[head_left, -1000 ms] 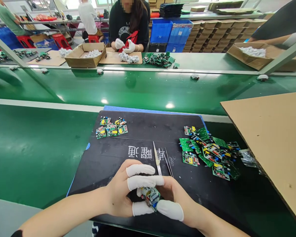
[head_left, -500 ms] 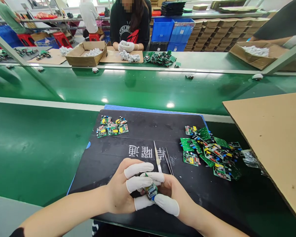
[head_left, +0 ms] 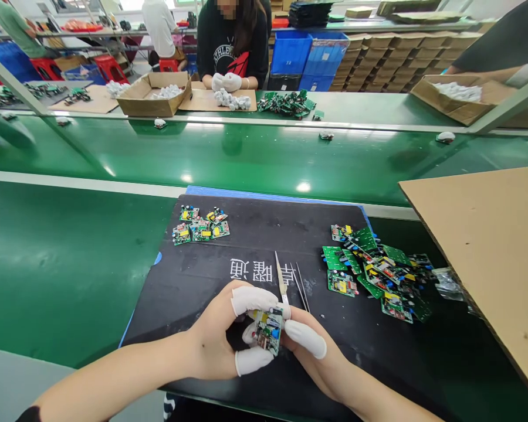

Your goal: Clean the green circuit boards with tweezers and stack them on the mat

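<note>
Between both hands, over the near part of the black mat (head_left: 193,299), a small green circuit board (head_left: 269,331) shows its component side. My left hand (head_left: 229,334) grips it from the left, fingers at its top edge and thumb at its bottom. My right hand (head_left: 308,340) holds its right edge, partly from behind. White finger cots cover several fingertips. Just beyond the hands lie a knife-like tool with a pale handle (head_left: 282,281) and metal tweezers (head_left: 303,287). A small group of circuit boards (head_left: 201,230) sits at the mat's far left, and a larger heap of boards (head_left: 374,264) at its right.
A large cardboard sheet (head_left: 479,234) juts in from the right. Past the mat runs a green conveyor belt (head_left: 255,158) carrying several small white-topped pieces. Across it a person (head_left: 233,47) in white gloves sits by a cardboard box (head_left: 154,97) and a pile of boards (head_left: 286,104).
The circuit board has been turned so its component side faces me more fully. My right thumb has lifted up and off its lower corner. Pieces on the belt have shifted left.
</note>
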A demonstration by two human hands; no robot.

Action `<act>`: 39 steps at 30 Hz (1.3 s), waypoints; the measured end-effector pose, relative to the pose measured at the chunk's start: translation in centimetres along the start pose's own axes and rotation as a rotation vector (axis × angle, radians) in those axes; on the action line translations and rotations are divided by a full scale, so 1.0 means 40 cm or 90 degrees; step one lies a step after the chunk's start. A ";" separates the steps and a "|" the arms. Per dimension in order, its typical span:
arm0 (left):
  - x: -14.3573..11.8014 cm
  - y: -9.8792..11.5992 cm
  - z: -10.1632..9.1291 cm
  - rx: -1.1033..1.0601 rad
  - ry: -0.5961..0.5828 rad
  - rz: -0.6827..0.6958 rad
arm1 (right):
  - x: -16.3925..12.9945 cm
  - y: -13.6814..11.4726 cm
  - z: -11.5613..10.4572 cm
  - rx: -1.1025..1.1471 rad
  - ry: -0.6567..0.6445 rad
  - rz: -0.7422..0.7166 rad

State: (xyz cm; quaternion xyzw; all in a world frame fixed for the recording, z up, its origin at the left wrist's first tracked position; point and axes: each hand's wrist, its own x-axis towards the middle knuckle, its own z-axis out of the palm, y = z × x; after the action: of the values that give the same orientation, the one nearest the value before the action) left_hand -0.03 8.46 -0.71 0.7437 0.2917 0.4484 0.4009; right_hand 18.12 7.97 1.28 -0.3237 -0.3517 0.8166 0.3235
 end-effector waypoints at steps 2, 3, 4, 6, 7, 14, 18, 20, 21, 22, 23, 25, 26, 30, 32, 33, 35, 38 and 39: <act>0.004 0.002 0.000 0.017 0.009 0.012 | -0.003 0.004 -0.003 0.018 0.018 0.004; 0.007 0.003 0.000 0.038 0.017 0.028 | -0.004 0.008 -0.008 0.026 0.028 0.007; 0.009 0.004 0.000 0.063 0.023 0.049 | -0.006 0.014 -0.013 0.032 0.039 0.008; 0.015 0.006 0.001 0.120 0.031 0.095 | -0.011 0.029 -0.027 0.032 0.055 0.009; 0.017 0.007 0.002 0.146 0.034 0.118 | -0.015 0.036 -0.033 0.025 0.064 0.006; 0.017 0.004 0.010 0.225 0.013 0.182 | -0.029 0.040 -0.028 -0.038 0.087 -0.028; 0.015 0.011 0.011 0.218 0.010 0.180 | -0.024 0.021 -0.021 -0.023 0.023 -0.005; 0.016 0.015 0.008 0.210 0.006 0.179 | -0.021 0.020 -0.026 -0.021 -0.006 0.005; 0.016 0.016 0.007 0.209 0.003 0.179 | -0.020 0.023 -0.030 -0.019 -0.017 0.010; 0.015 0.017 0.007 0.209 0.000 0.180 | -0.019 0.027 -0.034 -0.016 -0.025 0.015; 0.014 0.016 0.008 0.212 0.000 0.180 | -0.018 0.032 -0.038 -0.012 -0.031 0.020; 0.011 0.011 0.011 0.214 0.006 0.180 | -0.018 0.041 -0.041 0.001 -0.033 0.028; 0.008 0.008 0.014 0.214 0.011 0.185 | -0.018 0.044 -0.040 0.009 -0.035 0.030; 0.001 -0.001 0.026 0.218 0.031 0.213 | -0.015 0.042 -0.026 0.067 -0.062 0.045; 0.000 -0.002 0.030 0.219 0.039 0.220 | -0.011 0.034 -0.015 0.091 -0.072 0.061; 0.000 -0.001 0.031 0.218 0.041 0.222 | -0.009 0.030 -0.010 0.096 -0.075 0.069; 0.002 0.001 0.030 0.220 0.043 0.228 | -0.005 0.023 -0.004 0.104 -0.080 0.085; 0.007 0.006 0.027 0.233 0.048 0.242 | -0.005 0.018 0.001 0.114 -0.073 0.111; 0.008 0.007 0.026 0.236 0.051 0.245 | -0.007 0.017 0.001 0.118 -0.071 0.117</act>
State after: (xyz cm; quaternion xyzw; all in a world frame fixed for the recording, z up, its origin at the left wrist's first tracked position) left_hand 1.07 8.21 -0.63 0.8277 0.2381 0.4844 0.1535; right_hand 18.06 7.39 0.86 -0.2775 -0.2607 0.8886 0.2558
